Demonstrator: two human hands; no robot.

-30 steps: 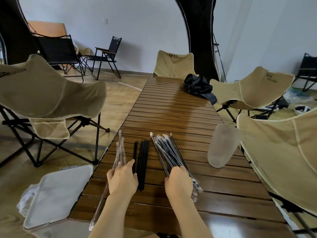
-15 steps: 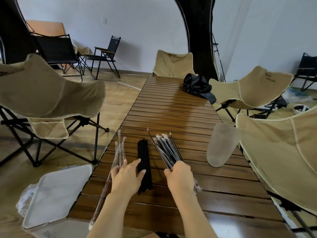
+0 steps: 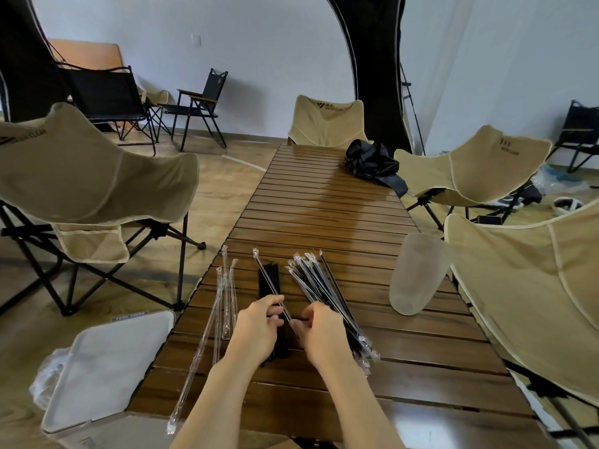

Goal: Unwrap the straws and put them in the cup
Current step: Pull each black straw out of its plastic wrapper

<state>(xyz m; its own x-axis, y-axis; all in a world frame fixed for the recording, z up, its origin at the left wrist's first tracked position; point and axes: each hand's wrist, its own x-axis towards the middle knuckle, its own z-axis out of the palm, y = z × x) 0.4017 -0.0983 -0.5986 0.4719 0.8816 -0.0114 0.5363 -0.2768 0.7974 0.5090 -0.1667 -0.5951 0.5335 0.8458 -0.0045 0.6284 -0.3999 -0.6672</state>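
Observation:
One wrapped black straw point(image 3: 267, 280) is lifted at an angle over the table, pinched near its lower end by both my left hand point(image 3: 257, 328) and my right hand point(image 3: 319, 332). Under it lies a row of bare black straws point(image 3: 271, 273). A pile of wrapped straws point(image 3: 319, 286) fans out just right of my right hand. Several empty clear wrappers point(image 3: 223, 303) lie to the left of my left hand. The frosted cup point(image 3: 416, 277) stands on the table's right side, well apart from both hands.
The slatted wooden table point(image 3: 324, 215) runs away from me, with a black bag point(image 3: 371, 162) at its far right. A white lidded bin point(image 3: 100, 364) stands on the floor at the left. Beige camping chairs point(image 3: 87, 176) surround the table.
My right hand left the wrapped pile and drew one wrapped straw toward the middle. My left hand came off the bare straws and joined it on that straw.

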